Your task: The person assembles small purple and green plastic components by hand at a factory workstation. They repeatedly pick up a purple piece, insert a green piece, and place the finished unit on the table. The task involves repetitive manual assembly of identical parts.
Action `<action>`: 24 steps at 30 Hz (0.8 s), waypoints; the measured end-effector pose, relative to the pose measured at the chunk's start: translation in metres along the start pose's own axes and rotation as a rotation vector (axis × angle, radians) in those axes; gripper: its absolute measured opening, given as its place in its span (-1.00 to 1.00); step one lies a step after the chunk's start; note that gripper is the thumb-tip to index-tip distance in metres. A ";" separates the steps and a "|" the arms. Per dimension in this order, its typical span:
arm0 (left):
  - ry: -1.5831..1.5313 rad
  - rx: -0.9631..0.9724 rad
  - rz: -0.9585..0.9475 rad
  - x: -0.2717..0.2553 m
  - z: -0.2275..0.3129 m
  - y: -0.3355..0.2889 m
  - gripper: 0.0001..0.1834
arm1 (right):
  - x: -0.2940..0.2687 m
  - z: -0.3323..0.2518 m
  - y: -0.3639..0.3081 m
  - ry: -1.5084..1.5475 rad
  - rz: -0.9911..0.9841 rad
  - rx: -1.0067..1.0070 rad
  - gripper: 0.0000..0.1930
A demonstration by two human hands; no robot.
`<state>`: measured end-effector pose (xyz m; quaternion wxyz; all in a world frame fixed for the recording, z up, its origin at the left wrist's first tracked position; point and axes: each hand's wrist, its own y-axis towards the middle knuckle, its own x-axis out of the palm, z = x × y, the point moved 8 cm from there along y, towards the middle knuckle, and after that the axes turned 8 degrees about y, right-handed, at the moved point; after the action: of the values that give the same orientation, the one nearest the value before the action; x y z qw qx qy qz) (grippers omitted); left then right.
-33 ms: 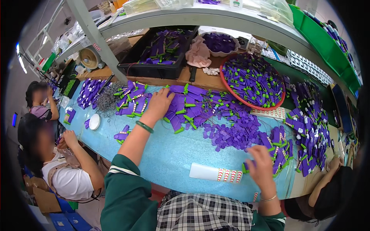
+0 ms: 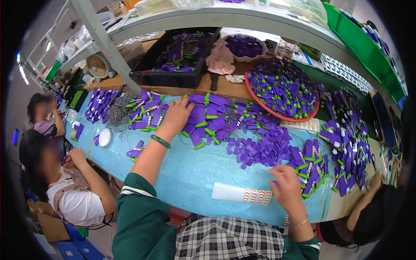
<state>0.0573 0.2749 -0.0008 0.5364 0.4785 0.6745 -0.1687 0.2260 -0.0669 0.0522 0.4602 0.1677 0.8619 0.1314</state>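
Observation:
My left hand (image 2: 175, 117) lies over the left edge of a pile of flat purple pieces with green ends (image 2: 206, 117). Its fingers are stretched out and touch the pieces; a green bangle circles the wrist. Lower right, my right hand (image 2: 288, 188) is raised above the blue table, fingers loosely bent and apart, with nothing visible between them. A white strip with red-marked stickers (image 2: 236, 194) lies just left of it. Beyond that hand is a heap of small purple pieces (image 2: 262, 147). Right of it lies a cluster of purple-and-green pieces (image 2: 310, 167).
A red basket (image 2: 317, 110) of purple-and-green pieces stands at the back, right of a black crate (image 2: 173, 80). A white round lid (image 2: 105, 137) lies left. A shelf (image 2: 225, 21) crosses overhead. Co-workers sit left (image 2: 82, 195) and right (image 2: 372, 212).
My right hand has shifted slightly left, and the purple-and-green piece seen at its fingers no longer shows there. My left hand stays at the pile. The view has shifted a little.

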 end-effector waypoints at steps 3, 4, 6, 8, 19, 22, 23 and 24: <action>-0.080 0.038 0.115 -0.010 0.007 -0.005 -0.71 | 0.034 -0.012 -0.006 0.042 -0.109 0.003 -0.65; -0.105 0.046 0.142 -0.021 0.011 -0.005 -0.73 | 0.043 -0.012 -0.008 0.040 -0.134 0.008 -0.67; -0.275 0.009 0.321 -0.060 0.023 -0.014 -0.78 | 0.058 -0.008 -0.015 0.020 -0.178 0.036 -0.70; -0.461 -0.034 0.484 -0.106 0.029 -0.027 -0.82 | 0.068 -0.005 -0.018 -0.014 -0.213 0.071 -0.73; -2.311 -0.541 -0.410 -0.096 0.197 -0.117 -0.76 | 0.085 -0.003 -0.021 0.048 -0.211 0.056 -0.84; -2.196 -0.519 -0.564 -0.063 0.231 -0.139 -0.79 | 0.080 -0.003 -0.018 0.152 -0.175 0.043 -0.89; -2.154 -0.477 -0.572 -0.058 0.235 -0.142 -0.80 | 0.077 -0.004 -0.016 0.198 -0.159 0.038 -0.91; -2.103 -0.456 -0.600 -0.059 0.235 -0.141 -0.80 | 0.077 -0.001 -0.016 0.276 -0.164 0.062 -0.90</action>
<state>0.0706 0.0052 -0.0753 0.8529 -0.1942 -0.0115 -0.4844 0.1826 -0.0502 -0.0108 0.3411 0.0912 0.9314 0.0882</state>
